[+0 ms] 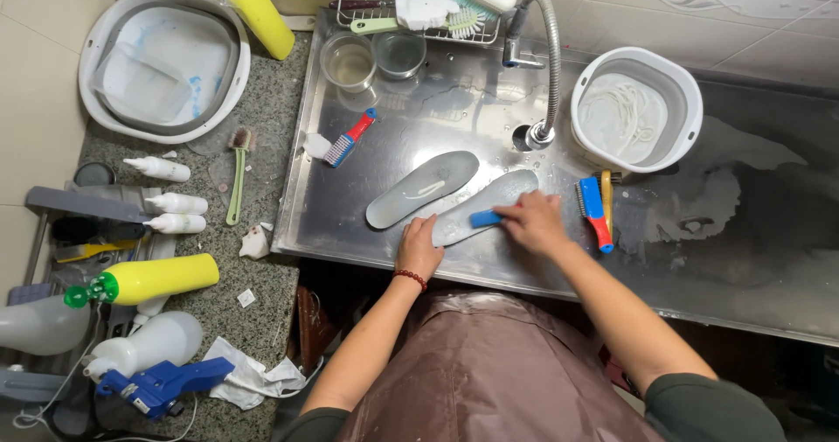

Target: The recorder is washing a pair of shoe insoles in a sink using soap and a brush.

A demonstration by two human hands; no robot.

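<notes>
Two grey insoles (pixel 422 188) lie on the wet steel counter (pixel 367 223), the nearer one (pixel 485 204) pinned flat by the left hand (pixel 418 248) while the right hand (pixel 533 222), fingers clamped on a blue brush (pixel 486 219), could skid it sideways on the slick metal.

Even, fairly bright indoor light falls from above. The wet steel bench (pixel 454 136) beyond the hands throws back soft, pale glare, strongest around the faucet (pixel 546 66). Shadows are short and faint; the left hand (pixel 419 248) and right hand (pixel 535 223) cast only thin dark edges beneath them. To the right of the hands the surface darkens into murky grey. The centre is sharp; the right hand is slightly smeared. Straight lines bow toward the frame's edges, and the lower corners blur and dim.
</notes>
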